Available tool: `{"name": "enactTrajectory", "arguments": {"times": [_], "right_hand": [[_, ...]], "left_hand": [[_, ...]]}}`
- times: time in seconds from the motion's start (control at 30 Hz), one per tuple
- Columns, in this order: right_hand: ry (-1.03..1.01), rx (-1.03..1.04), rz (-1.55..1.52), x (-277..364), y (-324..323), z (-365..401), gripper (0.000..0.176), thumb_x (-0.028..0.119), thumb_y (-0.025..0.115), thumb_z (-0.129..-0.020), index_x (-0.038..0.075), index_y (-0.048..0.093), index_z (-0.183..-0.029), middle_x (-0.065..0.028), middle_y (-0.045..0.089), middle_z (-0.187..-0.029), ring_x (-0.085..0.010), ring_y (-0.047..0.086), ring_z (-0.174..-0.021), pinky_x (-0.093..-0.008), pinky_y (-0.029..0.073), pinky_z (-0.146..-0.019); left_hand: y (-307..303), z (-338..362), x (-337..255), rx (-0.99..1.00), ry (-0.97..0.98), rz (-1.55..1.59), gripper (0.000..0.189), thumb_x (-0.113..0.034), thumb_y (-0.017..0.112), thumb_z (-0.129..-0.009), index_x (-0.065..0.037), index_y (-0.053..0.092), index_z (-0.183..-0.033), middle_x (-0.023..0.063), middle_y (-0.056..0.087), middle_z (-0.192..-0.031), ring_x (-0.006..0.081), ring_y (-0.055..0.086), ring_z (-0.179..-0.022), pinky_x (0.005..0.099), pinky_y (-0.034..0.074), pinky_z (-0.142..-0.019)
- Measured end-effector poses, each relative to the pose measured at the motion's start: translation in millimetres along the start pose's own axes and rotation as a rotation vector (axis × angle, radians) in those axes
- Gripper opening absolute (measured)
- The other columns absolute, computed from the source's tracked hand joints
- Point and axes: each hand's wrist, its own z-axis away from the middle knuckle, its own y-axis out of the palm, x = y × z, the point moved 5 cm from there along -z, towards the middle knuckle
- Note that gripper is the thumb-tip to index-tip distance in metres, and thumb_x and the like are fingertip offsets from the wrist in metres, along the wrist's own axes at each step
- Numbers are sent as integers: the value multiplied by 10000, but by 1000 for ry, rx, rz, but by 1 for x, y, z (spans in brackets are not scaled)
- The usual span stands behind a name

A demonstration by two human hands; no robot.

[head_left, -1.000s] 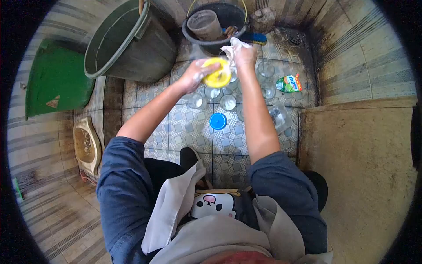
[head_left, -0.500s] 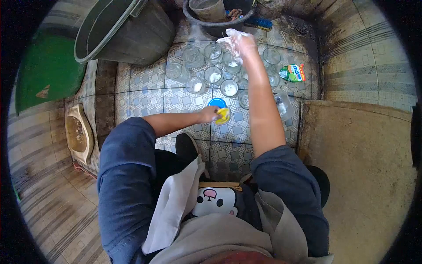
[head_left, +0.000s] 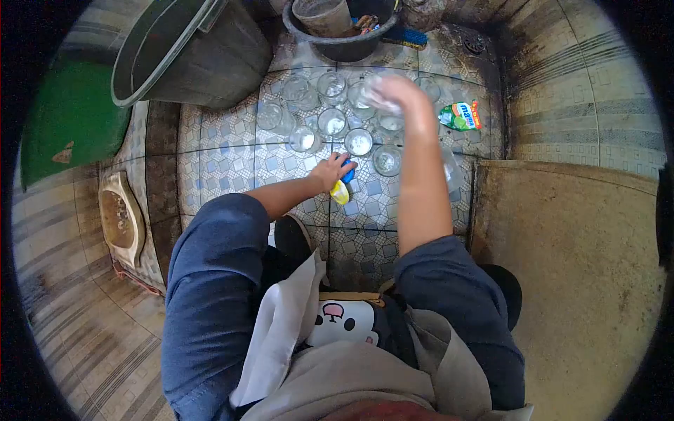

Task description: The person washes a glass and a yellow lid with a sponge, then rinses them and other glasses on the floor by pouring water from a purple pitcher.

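My left hand [head_left: 331, 170] has its fingers curled over a round blue lid [head_left: 348, 171] on the tiled floor. A yellow lid [head_left: 340, 193] lies partly under the same hand. Over the glass jars, my right hand [head_left: 393, 95] is smeared by motion, with white foam on its fingers; whether it holds anything is not visible. Several clear jars stand on the tiles, among them a soapy one [head_left: 359, 142] in front and another [head_left: 387, 161] to its right. My right hand and forearm cover part of the group.
A tall grey bin [head_left: 210, 63] stands at the back left. A black basin [head_left: 344, 49] holds a grey bucket, with a blue brush [head_left: 406, 37] beside it. A green packet [head_left: 460, 116] and clear container [head_left: 449, 168] lie right. A board [head_left: 569, 245] borders the right side.
My left hand has moved slightly left and up, from the yellow lid onto the blue one. My right hand has come down and nearer over the jars.
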Motion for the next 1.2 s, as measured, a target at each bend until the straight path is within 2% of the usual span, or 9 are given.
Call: {"name": "enactTrajectory", "arguments": {"times": [0.1, 0.2, 0.4, 0.53, 0.6, 0.77, 0.97, 1.03, 1.2], "right_hand": [[506, -377, -1171, -91, -24, 70, 168, 184, 490, -744, 80, 603, -677, -168, 595, -713, -216, 557, -626, -357, 430, -545], [1080, 372, -236, -218, -5, 84, 155, 127, 483, -701, 25, 600, -697, -199, 597, -774, -280, 592, -713, -413, 461, -618], [807, 175, 700, -232, 76, 142, 336, 318, 473, -782, 82, 581, -995, -139, 576, -986, -306, 558, -906, -417, 452, -737], [986, -381, 433, -236, 99, 165, 343, 309, 466, -777, 66, 581, -990, -157, 569, -986, -299, 550, -930, -405, 443, -774], [817, 85, 441, -203, 94, 161, 336, 285, 451, -776, 50, 583, -976, -154, 550, -1036, -294, 548, -933, -384, 435, -800], [682, 276, 572, -298, 159, 123, 337, 324, 579, -714, 70, 602, -934, -87, 582, -1008, -236, 559, -913, -362, 435, -778], [1292, 1045, 310, -232, 106, 126, 171, 252, 543, -767, 87, 570, -731, -62, 590, -778, -185, 549, -698, -377, 435, -683], [1347, 1277, 119, -272, 87, 111, 160, 226, 542, -768, 83, 555, -696, -71, 583, -729, -178, 545, -648, -372, 442, -646], [853, 563, -185, -78, -42, 73, 114, 103, 571, -732, 29, 575, -818, -47, 572, -707, -135, 520, -585, -287, 448, -567]], "left_hand": [[-16, 6, 1, 48, 110, 13, 729, -146, 629, -613, -218, 271, -1244, 125, 349, -1166, 317, 410, -1001, 381, 469, -754], [0, 2, 5, -49, 191, 28, 690, -144, 616, -625, -221, 292, -1228, 113, 307, -1242, 336, 384, -1052, 384, 457, -782], [-1, 2, -12, 33, 286, -88, 685, -153, 620, -625, -238, 296, -1223, 99, 301, -1247, 343, 388, -1052, 393, 474, -760], [-5, -1, -9, -4, 323, -83, 572, -154, 567, -670, -222, 330, -1186, 101, 350, -1168, 317, 425, -1000, 384, 491, -718], [-9, 0, -4, -24, 285, -53, 538, -145, 545, -683, -215, 338, -1174, 102, 357, -1146, 313, 433, -982, 383, 493, -709], [-22, -6, 14, 9, 173, -106, 576, -84, 552, -647, -173, 355, -1181, 134, 398, -1062, 319, 468, -897, 375, 478, -695], [-58, -17, 24, 499, -71, -118, 619, -127, 661, -596, -74, 382, -1146, 161, 464, -1024, 272, 522, -932, 341, 466, -726], [-82, -18, 11, 729, 89, 601, 690, -153, 667, -593, -114, 325, -1191, 78, 490, -991, 196, 556, -856, 338, 491, -674], [-184, -17, -3, 610, 164, 1656, 710, -83, 494, -649, -156, 189, -1285, 107, 386, -1197, 311, 495, -1001, 376, 450, -792]]}}
